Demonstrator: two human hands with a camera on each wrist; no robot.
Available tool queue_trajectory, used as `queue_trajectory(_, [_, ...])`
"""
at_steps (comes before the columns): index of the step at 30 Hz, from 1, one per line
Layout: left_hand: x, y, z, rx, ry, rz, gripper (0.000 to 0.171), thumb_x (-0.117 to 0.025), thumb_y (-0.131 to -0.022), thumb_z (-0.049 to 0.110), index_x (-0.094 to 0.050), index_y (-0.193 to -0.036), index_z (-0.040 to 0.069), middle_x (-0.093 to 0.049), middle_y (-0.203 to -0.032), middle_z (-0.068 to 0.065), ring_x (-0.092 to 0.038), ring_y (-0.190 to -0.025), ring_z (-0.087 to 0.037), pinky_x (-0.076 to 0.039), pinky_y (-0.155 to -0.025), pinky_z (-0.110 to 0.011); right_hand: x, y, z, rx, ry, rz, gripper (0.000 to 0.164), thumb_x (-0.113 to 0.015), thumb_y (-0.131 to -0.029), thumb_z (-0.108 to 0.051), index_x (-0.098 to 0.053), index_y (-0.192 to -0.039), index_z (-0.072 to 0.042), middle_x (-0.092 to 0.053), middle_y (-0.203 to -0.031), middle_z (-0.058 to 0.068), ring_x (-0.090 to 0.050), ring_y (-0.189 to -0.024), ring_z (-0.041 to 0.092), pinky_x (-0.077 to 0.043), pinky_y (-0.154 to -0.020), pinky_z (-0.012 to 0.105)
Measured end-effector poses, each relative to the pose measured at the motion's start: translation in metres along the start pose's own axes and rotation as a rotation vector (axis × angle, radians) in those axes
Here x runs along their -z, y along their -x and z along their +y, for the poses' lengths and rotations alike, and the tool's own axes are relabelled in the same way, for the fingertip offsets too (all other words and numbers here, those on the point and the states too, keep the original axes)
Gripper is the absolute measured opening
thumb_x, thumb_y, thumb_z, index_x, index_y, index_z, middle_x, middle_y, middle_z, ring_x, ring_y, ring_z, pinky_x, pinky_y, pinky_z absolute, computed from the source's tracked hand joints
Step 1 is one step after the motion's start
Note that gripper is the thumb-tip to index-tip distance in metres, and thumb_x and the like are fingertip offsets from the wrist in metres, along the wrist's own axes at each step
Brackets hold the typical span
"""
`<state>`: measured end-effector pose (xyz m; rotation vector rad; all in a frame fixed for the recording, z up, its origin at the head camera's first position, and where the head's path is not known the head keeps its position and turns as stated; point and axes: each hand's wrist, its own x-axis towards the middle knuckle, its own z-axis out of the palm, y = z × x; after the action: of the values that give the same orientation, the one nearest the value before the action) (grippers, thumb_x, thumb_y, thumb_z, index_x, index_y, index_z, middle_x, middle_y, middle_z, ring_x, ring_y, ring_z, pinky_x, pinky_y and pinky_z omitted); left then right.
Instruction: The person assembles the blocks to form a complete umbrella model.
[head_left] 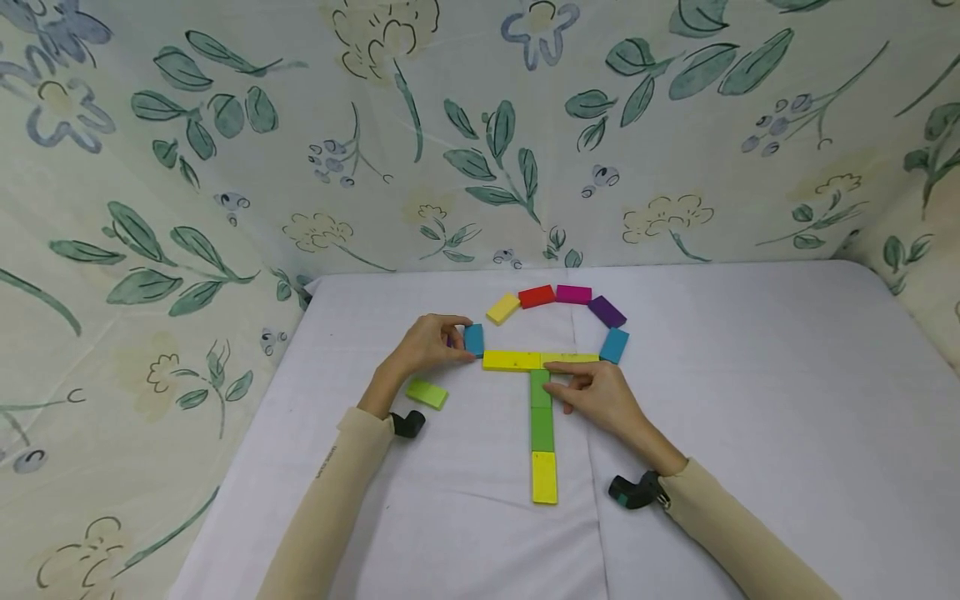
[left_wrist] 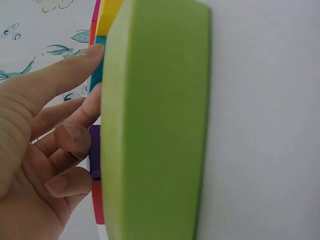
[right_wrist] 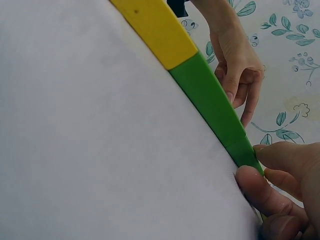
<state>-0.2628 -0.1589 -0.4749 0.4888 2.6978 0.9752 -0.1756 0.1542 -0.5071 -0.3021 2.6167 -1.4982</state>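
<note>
My left hand [head_left: 426,343] pinches a blue block [head_left: 474,341] at the left end of a colored arc, index finger at its far end and thumb at its near end. A purple block [left_wrist: 95,150] and a red block [left_wrist: 97,207] show beside its curled fingers; whether they touch is unclear. With thumb and index finger, my right hand [head_left: 596,396] pinches the upper green block [head_left: 540,387] of a straight column, close to the yellow crossbar [head_left: 512,361]. Below it lie another green block [head_left: 542,429] and a yellow block [head_left: 544,477].
The arc continues with yellow [head_left: 503,309], red [head_left: 537,297], magenta [head_left: 573,294], purple [head_left: 607,312] and blue blocks [head_left: 614,345]. A loose lime green block [head_left: 427,394] lies near the left wrist. White cloth [head_left: 750,375] covers the table; floral fabric [head_left: 480,225] hangs behind.
</note>
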Motion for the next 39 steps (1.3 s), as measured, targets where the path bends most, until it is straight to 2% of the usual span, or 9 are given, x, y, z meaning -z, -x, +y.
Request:
queue_trajectory(6, [-0.002,0.0,0.002,0.018,-0.013,0.022,0.058,-0.087,-0.085,0.03,-0.067,-0.136,0.012,-0.071,-0.084,0.001,-0.055,-0.075,-0.017,-0.042,-0.07,-0.028,0.0,0.0,0.002,0.0,-0.007,-0.007,0.036,-0.084,-0.089,-0.031,-0.078,-0.122,-0.019,-0.064,-0.056,-0.001,-0.057,-0.052,0.018,-0.029,-0.047,0.023])
queue_trajectory(12, [-0.006,-0.008,0.009,0.054,-0.058,0.169,0.046,-0.081,-0.09,0.037,-0.073,-0.13,0.015,-0.069,-0.096,-0.003,-0.056,-0.083,-0.021,-0.043,-0.072,-0.03,-0.001,-0.001,0.002,0.005,-0.006,-0.009,0.037,-0.083,-0.089,-0.032,-0.078,-0.123,-0.02,-0.064,-0.056,-0.001,-0.058,-0.052,0.019,-0.029,-0.047,0.023])
queue_trajectory(16, [-0.009,-0.021,0.017,0.056,-0.05,0.234,0.043,-0.082,-0.089,0.037,-0.076,-0.126,0.018,-0.07,-0.113,-0.006,-0.06,-0.099,-0.025,-0.05,-0.085,-0.036,-0.001,-0.001,0.002,0.001,-0.005,-0.005,0.036,-0.083,-0.089,-0.031,-0.078,-0.123,-0.02,-0.064,-0.056,-0.001,-0.058,-0.052,0.019,-0.029,-0.047,0.023])
queue_trajectory(20, [-0.012,-0.035,0.024,0.047,-0.016,0.217,0.039,-0.082,-0.09,0.036,-0.077,-0.125,0.02,-0.071,-0.121,-0.007,-0.061,-0.112,-0.028,-0.053,-0.098,-0.043,0.0,-0.001,0.002,-0.003,0.002,-0.011,0.037,-0.083,-0.089,-0.031,-0.078,-0.123,-0.02,-0.064,-0.056,-0.001,-0.057,-0.052,0.019,-0.029,-0.047,0.023])
queue_trajectory(27, [-0.021,-0.053,0.034,0.091,-0.027,0.173,0.035,-0.082,-0.09,0.034,-0.078,-0.123,0.025,-0.069,-0.118,-0.004,-0.058,-0.11,-0.025,-0.051,-0.097,-0.043,0.0,-0.002,0.002,-0.006,0.006,-0.02,0.037,-0.083,-0.089,-0.033,-0.077,-0.124,-0.021,-0.064,-0.056,-0.002,-0.058,-0.052,0.019,-0.03,-0.048,0.022])
queue_trajectory(39, [-0.023,-0.056,0.035,0.093,-0.006,0.173,0.025,-0.079,-0.092,0.023,-0.08,-0.118,0.021,-0.069,-0.118,-0.006,-0.058,-0.108,-0.025,-0.05,-0.095,-0.042,0.002,0.0,0.001,-0.014,0.002,-0.015,0.038,-0.083,-0.089,-0.033,-0.077,-0.124,-0.02,-0.065,-0.056,-0.001,-0.059,-0.053,0.02,-0.03,-0.048,0.022])
